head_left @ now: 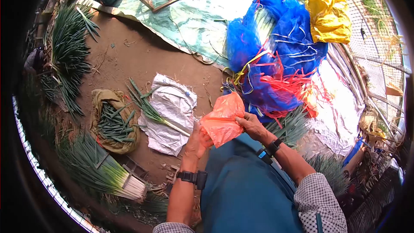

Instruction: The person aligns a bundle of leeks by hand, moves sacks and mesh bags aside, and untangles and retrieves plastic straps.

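We look down at our two bare hands holding a thin orange plastic bag [224, 118] just above our lap. Our right hand [254, 126] pinches the bag's right edge between thumb and fingers, a narrow grip closed on the plastic. Our left hand [198, 141] is against its lower left side, with some fingers partly hidden by the plastic; we cannot tell how closed that grip is. We wear a black band on each wrist, checked sleeves [321, 198] and teal clothing [248, 185].

Just left of the bag, a crumpled white sack [177, 101] lies on the brown soil [159, 62]. One long green onion [153, 114] lies slantwise across it, its white end near our left hand and its leaves reaching past the sack's far left edge. Farther left, a brown sack [125, 147] stands open, holding cut green pieces [113, 125]. Nearer to us at left is a thick onion bundle [105, 170], its white ends pointing towards us; a pile of dark green leaves [69, 47] lies beyond.

Ahead is a pale green tarp [194, 15]. To its right, we see heaped blue netting [297, 21] tangled with red strips [286, 80], beside a yellow bag [330, 13].
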`<state>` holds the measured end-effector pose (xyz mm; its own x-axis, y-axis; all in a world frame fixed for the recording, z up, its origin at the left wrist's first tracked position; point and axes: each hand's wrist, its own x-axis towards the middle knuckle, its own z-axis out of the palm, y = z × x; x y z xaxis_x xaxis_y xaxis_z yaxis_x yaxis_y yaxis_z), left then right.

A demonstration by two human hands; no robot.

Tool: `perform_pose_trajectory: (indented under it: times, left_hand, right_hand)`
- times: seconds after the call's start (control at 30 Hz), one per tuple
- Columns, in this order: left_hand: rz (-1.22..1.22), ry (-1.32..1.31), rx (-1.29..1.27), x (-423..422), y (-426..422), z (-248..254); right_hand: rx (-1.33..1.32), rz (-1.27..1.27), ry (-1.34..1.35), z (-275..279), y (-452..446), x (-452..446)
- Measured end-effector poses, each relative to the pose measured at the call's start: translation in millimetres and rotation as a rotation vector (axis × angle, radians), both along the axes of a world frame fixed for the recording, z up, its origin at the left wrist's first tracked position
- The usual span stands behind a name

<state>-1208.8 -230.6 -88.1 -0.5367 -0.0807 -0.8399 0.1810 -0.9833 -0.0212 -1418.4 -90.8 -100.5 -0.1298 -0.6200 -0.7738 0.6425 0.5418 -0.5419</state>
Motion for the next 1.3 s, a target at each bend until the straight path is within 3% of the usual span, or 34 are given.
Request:
perform_pose_trajectory:
  times: [0.03, 0.17, 0.27, 0.3, 0.4, 0.5, 0.6, 0.63, 0.73, 0.8, 0.83, 0.97, 1.03, 1.1, 1.17, 1.23, 1.3]
  left_hand:
    - [-0.006, 0.084, 0.114, -4.0, 4.3, 1.0]
    - [-0.075, -0.031, -0.107, -38.5, 15.6, -3.8]
    - [-0.063, -0.199, -0.366, -18.8, 19.9, -68.9]
    - [-0.003, -0.257, -0.399, -35.5, 5.9, -51.7]
    - [0.011, -0.317, -0.529, -19.6, -20.7, -93.9]
    - [-0.058, -0.411, -0.477, -8.7, -46.9, -120.5]
    - [-0.225, -0.388, -0.017, -12.8, -48.0, -122.4]
    - [-0.402, -0.359, 0.032, -26.1, -40.6, -110.6]
    - [-0.464, 0.072, 0.026, -51.0, -11.7, -115.6]
    - [-0.565, -0.106, -0.105, -74.6, -5.4, -117.6]
    - [-0.483, -0.212, -0.145, -61.6, 5.7, -155.3]
    - [-0.501, -0.155, -0.33, -72.7, -23.5, -160.3]
    - [-0.437, -0.27, -0.509, -54.6, -45.4, -171.5]
    - [-0.434, -0.415, -0.707, -50.1, -77.6, -156.3]
    - [-0.645, -0.52, -0.899, -9.1, -118.1, -165.2]
    - [-0.934, -0.657, -1.048, 1.2, -146.5, -132.1]
    - [-0.951, -0.605, -1.252, 31.7, -162.7, -121.6]
  right_hand:
    - [-0.018, 0.036, -0.028, 2.0, 1.3, -4.3]
    - [-0.005, 0.114, -0.065, -13.7, 11.6, -19.4]
    - [0.071, 0.066, -0.006, -26.3, 27.8, -31.8]
    - [0.067, 0.038, 0.0, -25.9, 31.6, -37.6]
    - [0.134, -0.018, 0.041, -42.0, 50.1, -41.9]
    - [0.197, -0.132, 0.013, -40.8, 52.7, -33.8]
    - [0.204, -0.219, -0.02, -51.0, 61.1, -16.6]
    - [0.203, -0.251, -0.025, -51.2, 59.0, -9.3]
    - [0.214, -0.253, -0.014, -55.2, 53.6, 15.3]
    - [0.235, -0.243, -0.081, -75.3, 61.7, 38.3]
    - [0.233, -0.242, -0.116, -81.2, 65.9, 45.4]
    - [0.406, -0.168, -0.127, -96.0, 107.3, 56.7]
    - [0.453, -0.18, -0.099, -108.7, 123.1, 57.3]
    - [0.564, -0.12, 0.045, -130.4, 157.3, 55.2]
    - [0.654, -0.052, 0.218, -140.6, 195.5, 43.5]
    - [0.664, 0.06, 0.45, -159.1, 239.4, 24.2]
    - [0.675, 0.115, 0.611, -174.9, 266.8, -4.5]
